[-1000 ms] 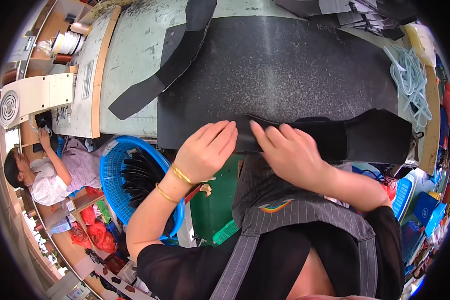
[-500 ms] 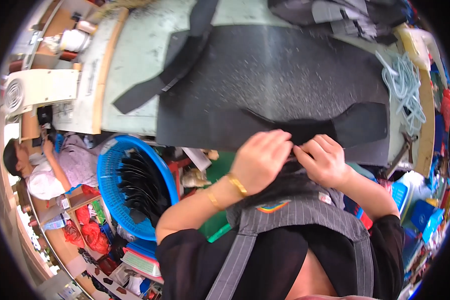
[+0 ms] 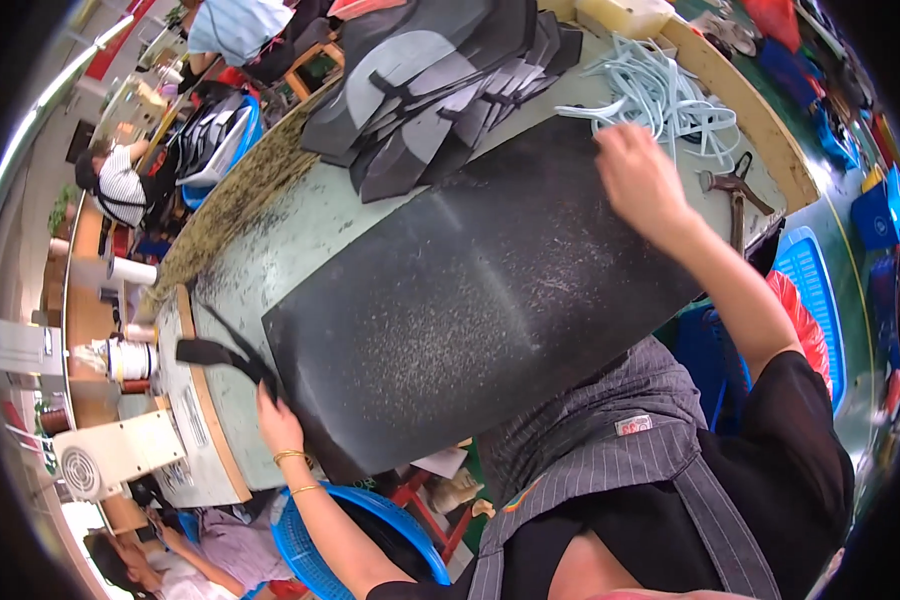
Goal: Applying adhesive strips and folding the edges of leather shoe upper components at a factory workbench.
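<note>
My left hand [image 3: 279, 424] is at the left end of a large black mat [image 3: 420, 300], its fingers closed on a thin, curved black strip [image 3: 215, 353] that sticks out past them over the pale tabletop. Across the mat's far right corner reaches my right hand [image 3: 638, 185], fingers curled down beside a tangled heap of pale blue cord [image 3: 660, 85]. Whatever those fingers hold, if anything, is hidden under the hand. Light specks of debris are scattered over the mat, which slants across the table and overhangs its near edge.
Beyond the mat lies a stack of black and grey cut pieces [image 3: 420, 90]. A hammer [image 3: 737, 200] rests by the wooden edging at right. A blue basket [image 3: 355, 545] stands below the table at left. A co-worker [image 3: 185, 560] sits nearby, with others farther off.
My hands were together over a curved black piece at the mat's near edge. They have parted, left and far right. My view has turned, and the mat now appears slanted.
</note>
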### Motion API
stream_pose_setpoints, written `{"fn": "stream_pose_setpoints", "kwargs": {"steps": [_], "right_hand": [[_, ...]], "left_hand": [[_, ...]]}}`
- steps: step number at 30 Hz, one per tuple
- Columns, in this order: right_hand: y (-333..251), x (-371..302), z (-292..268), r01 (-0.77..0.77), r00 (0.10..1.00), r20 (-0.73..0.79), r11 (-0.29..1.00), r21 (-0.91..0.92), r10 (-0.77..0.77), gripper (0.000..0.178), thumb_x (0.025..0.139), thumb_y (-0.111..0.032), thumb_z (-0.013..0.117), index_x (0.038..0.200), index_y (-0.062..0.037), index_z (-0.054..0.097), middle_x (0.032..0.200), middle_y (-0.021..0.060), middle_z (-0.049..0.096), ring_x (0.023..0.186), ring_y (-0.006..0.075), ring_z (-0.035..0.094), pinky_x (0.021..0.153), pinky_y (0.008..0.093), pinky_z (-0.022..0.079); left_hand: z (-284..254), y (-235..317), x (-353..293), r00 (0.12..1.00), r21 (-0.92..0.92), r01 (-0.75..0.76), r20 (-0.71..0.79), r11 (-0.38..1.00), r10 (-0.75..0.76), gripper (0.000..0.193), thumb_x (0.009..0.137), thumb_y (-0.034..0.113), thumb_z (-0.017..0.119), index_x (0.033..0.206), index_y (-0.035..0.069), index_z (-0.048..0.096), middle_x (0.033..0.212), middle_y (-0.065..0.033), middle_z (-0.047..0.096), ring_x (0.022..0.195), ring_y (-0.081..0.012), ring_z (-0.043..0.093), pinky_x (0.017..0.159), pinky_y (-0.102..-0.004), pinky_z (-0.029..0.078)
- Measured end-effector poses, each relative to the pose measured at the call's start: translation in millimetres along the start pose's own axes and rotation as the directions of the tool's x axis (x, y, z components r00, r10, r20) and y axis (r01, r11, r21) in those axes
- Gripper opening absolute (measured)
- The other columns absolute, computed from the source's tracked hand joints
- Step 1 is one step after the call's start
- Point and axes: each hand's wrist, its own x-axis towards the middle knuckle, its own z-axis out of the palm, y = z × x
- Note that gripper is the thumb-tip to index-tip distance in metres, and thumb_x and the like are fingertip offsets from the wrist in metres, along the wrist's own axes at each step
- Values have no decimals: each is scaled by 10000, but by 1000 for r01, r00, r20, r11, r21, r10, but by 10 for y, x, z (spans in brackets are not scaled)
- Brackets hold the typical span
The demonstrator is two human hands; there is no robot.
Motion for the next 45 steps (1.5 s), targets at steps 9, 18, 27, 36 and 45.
{"fn": "stream_pose_setpoints", "kwargs": {"steps": [9, 18, 27, 36, 45], "right_hand": [[514, 159, -54, 82, 979, 185, 996, 32, -87, 91, 826, -23, 600, 908, -12, 563, 883, 166, 628, 904, 374, 580, 812, 480, 487], [295, 132, -405, 198, 823, 444, 912, 360, -354, 247, 823, -214, 754, 977, -46, 661, 879, 98, 616, 924, 317, 585, 806, 410, 508], [415, 22, -480, 300, 776, 498, 921, 247, -387, 208, 820, -58, 704, 1017, -55, 639, 1088, 101, 582, 1039, 316, 565, 862, 409, 524], [312, -238, -962, -189, 947, 278, -419, 888, 163, 251, 1029, -61, 538, 1274, -21, 498, 1382, 229, 553, 1095, 226, 620, 874, 304, 571], [-1392, -717, -626, -750, 620, 685, -545, 374, -383, 137, 944, -58, 690, 1070, -9, 664, 777, 25, 629, 573, 75, 539, 496, 223, 418]], "left_hand": [[-217, 2252, 829, 882, 6, -408, -256, 913, 395, 323, 937, 146, 692, 1237, 29, 674, 1247, -160, 679, 1187, -328, 621, 1005, -419, 493], [261, 3975, 2016, 581, -238, -807, -489, 541, 651, 463, 943, 74, 661, 1397, 86, 567, 1373, -125, 623, 1276, -259, 592, 1070, -357, 452], [-442, 3633, 954, 448, 63, -705, -733, 706, 512, 337, 950, -62, 597, 1284, -21, 620, 1244, -166, 669, 1141, -291, 657, 1011, -384, 511], [6, 2860, -1000, 846, -253, -534, -177, 807, 504, 241, 753, 40, 718, 983, 94, 772, 899, -62, 680, 879, -270, 652, 785, -402, 548], [-8, 3368, -1682, 815, -222, -567, -12, 793, 579, 454, 827, 218, 733, 1234, 47, 627, 1226, -94, 599, 1066, -254, 618, 822, -353, 546]]}}
